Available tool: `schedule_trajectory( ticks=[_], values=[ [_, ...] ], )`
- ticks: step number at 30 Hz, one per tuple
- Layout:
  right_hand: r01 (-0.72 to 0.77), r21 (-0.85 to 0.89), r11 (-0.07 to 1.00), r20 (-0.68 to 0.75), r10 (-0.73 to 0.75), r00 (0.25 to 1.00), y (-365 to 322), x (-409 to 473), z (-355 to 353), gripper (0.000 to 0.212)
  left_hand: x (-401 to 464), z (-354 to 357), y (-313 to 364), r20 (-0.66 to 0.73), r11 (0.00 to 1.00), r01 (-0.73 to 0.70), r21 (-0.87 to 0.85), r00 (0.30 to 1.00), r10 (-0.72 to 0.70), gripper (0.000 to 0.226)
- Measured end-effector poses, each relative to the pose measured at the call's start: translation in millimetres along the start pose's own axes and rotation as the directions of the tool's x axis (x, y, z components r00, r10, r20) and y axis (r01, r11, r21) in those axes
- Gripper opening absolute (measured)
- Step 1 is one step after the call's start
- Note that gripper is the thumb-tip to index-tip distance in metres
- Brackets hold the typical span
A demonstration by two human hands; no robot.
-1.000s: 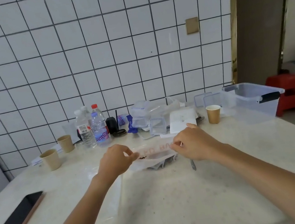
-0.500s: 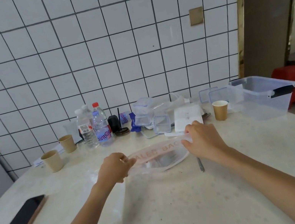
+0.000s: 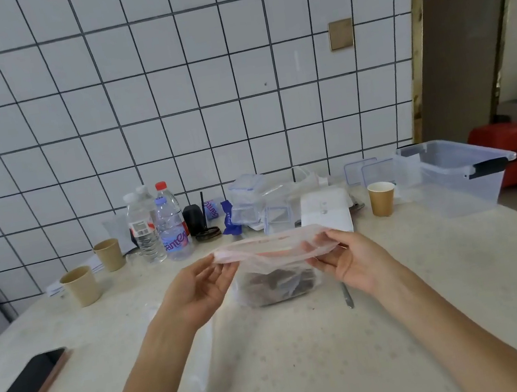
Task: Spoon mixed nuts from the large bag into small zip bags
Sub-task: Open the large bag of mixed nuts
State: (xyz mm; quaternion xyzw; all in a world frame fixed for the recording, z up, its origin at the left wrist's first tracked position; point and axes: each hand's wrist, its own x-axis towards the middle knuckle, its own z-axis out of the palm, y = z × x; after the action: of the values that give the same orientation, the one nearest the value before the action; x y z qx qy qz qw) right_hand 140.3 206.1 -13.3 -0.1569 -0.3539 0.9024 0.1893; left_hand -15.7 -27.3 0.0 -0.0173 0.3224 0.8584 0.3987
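Clear crinkled plastic bag (image 3: pixel 276 271), dark lumpy nuts (image 3: pixel 277 286) inside

White wall tiles (image 3: pixel 164 91) with dark grid lines, speckled cream table (image 3: pixel 295 360), 3 tan cups (image 3: pixel 382 198), red stool (image 3: pixel 503 151)

Left hand (image 3: pixel 197 288) and right hand (image 3: pixel 351 259) palms-up, fingertips pinching.

A white tiled wall (image 3: pixel 164 91) with dark lines stands far behind the hands. A small gold plate (image 3: pixel 341 34) sits on it, up and to the right. A pale round table (image 3: pixel 295 360) lies under the hands. Far right, a brown doorway (image 3: pixel 467 24) opens by a red stool (image 3: pixel 503 151).
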Motion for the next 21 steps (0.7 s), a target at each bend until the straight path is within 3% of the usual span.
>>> schedule_trajectory(
  ticks=[2,5,7,9,11,15,18,21],
  values=[
    [-0.009,0.069,0.998,0.032,0.007,0.999,5.0,0.7,1.0,0.018,1.3,3.7,0.8,0.001,0.999,0.005,-0.044,1.000,-0.005,0.022],
    [-0.019,0.036,0.999,0.023,0.018,1.000,8.8,2.5,3.4,0.020,4.4,4.0,-1.3,-0.025,0.999,0.011,-0.030,1.000,-0.012,0.019],
    [-0.030,-0.051,0.998,0.018,0.031,0.999,11.1,4.2,3.5,0.028,4.6,3.1,-5.8,-0.081,0.985,-0.008,0.175,0.996,0.022,0.013],
    [-0.047,-0.127,0.991,-0.019,0.045,0.999,13.0,5.0,2.3,0.023,5.0,-0.6,-10.0,-0.125,0.901,-0.046,0.431,0.986,0.110,0.013],
    [-0.068,-0.153,0.986,-0.044,0.062,0.997,16.0,5.3,0.2,0.018,6.0,-5.2,-10.9,-0.141,0.848,-0.056,0.527,0.978,0.153,0.014],
    [-0.087,-0.033,0.996,0.041,0.088,0.995,25.2,5.7,-2.9,0.019,7.3,-11.7,-8.6,-0.074,0.928,-0.029,0.371,0.995,0.061,0.020],
    [-0.033,0.018,0.999,0.096,0.031,0.995,30.5,8.6,-4.9,0.020,10.9,-16.9,-13.8,0.072,0.980,-0.027,0.195,0.997,0.013,0.030],
    [0.033,0.155,0.987,0.148,-0.056,0.987,31.0,9.2,-7.0,0.014,11.7,-22.9,-21.6,0.192,1.000,-0.004,0.015,0.981,0.001,0.019]
  ],
)
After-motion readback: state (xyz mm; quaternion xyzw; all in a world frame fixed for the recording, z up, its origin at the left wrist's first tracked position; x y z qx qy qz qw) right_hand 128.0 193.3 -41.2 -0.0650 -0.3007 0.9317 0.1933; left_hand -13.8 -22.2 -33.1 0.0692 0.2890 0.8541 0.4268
